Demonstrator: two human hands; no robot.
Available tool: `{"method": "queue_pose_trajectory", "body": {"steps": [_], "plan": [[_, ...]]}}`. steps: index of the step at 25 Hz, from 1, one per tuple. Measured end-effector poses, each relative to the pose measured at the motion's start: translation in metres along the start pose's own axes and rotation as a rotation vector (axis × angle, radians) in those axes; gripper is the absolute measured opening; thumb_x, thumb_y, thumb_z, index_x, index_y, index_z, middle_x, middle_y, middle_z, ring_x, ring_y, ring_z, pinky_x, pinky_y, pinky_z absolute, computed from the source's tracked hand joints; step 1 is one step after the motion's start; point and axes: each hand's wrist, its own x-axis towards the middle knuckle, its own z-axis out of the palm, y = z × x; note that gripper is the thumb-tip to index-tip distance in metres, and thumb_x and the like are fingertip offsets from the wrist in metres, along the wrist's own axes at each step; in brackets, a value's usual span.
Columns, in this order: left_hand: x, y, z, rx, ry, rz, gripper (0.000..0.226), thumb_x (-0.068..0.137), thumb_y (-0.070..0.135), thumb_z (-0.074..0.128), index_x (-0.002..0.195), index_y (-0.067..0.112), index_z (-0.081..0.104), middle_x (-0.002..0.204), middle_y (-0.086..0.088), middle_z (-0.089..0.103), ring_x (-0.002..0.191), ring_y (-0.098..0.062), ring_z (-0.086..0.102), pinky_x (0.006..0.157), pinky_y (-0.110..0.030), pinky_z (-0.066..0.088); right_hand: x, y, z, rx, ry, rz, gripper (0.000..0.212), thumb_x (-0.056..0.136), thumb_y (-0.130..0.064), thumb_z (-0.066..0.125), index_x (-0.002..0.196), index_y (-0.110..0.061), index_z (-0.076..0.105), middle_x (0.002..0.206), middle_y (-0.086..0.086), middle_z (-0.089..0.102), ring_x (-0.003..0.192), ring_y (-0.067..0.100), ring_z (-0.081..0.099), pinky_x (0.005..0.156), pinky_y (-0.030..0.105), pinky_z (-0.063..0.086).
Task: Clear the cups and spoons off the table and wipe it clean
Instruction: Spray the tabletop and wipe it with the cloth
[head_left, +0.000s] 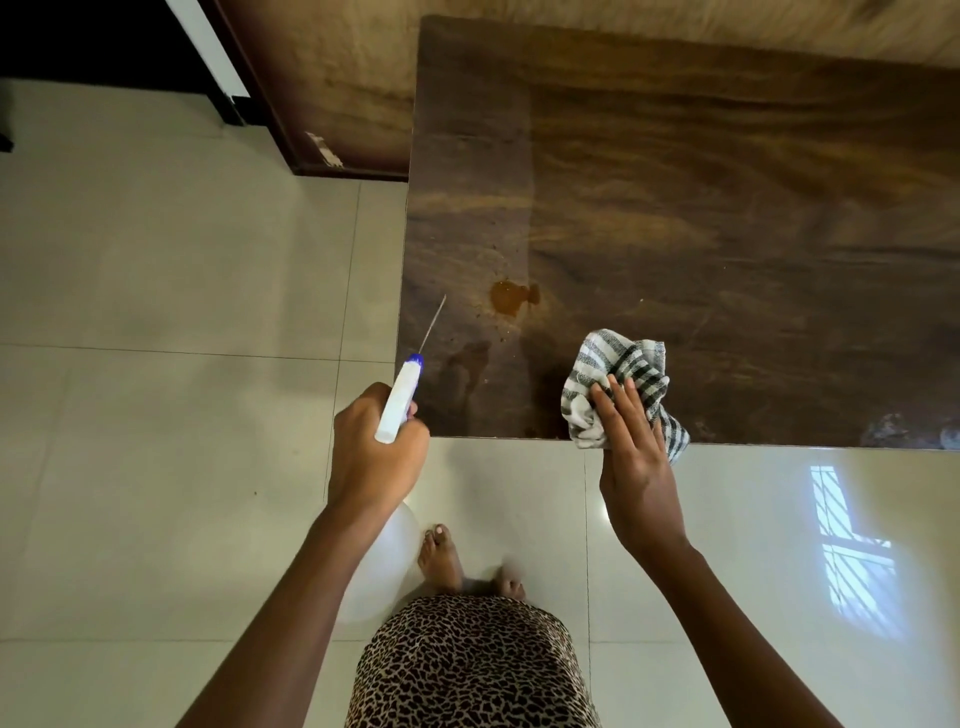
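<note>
The dark wooden table (701, 208) fills the upper right, with no cups or spoons on it. An orange-brown spill (511, 298) lies near its front left corner, with small specks around it. My left hand (376, 452) is shut on a white spray bottle (399, 400) with a blue nozzle, just off the table's front left corner; a thin jet leaves the nozzle toward the spill. My right hand (631, 441) presses a crumpled striped cloth (618, 379) onto the table's front edge, right of the spill.
Glossy pale floor tiles (182, 312) surround the table on the left and front. A dark door frame (249, 93) stands at the upper left, and a wood-panelled wall runs behind the table. My bare feet (441, 558) are close to the table's front edge.
</note>
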Motion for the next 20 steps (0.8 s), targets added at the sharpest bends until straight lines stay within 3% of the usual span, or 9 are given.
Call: {"method": "queue_pose_trajectory", "body": {"steps": [7,14,20], "plan": [[0.015,0.019,-0.001,-0.021,-0.016,0.112,0.012,0.083,0.000,0.057,0.081,0.010,0.051,0.064,0.001,0.044,0.054,-0.014,0.044,0.042,-0.012,0.037,0.015,-0.010,0.000,0.017,0.022,0.021,0.066,0.079,0.024,0.048,0.139,-0.003,0.039,0.147,0.015,0.034,0.140,0.028,0.021,0.107,0.050,0.023],[0.029,0.034,0.004,0.025,-0.147,0.098,0.011,0.084,0.005,0.060,0.093,0.009,0.056,0.086,-0.009,0.054,0.068,-0.017,0.051,0.057,-0.026,0.049,0.048,-0.004,-0.004,0.032,0.013,0.088,0.067,0.080,0.022,0.045,0.141,-0.005,0.036,0.149,0.014,0.033,0.143,0.025,0.017,0.109,0.059,0.027],[0.036,0.038,0.008,0.011,-0.056,0.120,0.006,0.080,0.002,0.058,0.085,0.002,0.055,0.068,-0.003,0.047,0.065,-0.027,0.052,0.061,-0.041,0.052,0.038,-0.002,0.001,0.051,0.001,0.139,0.069,0.081,0.022,0.046,0.142,-0.009,0.036,0.150,0.010,0.032,0.143,0.022,0.016,0.109,0.057,0.029]]}}
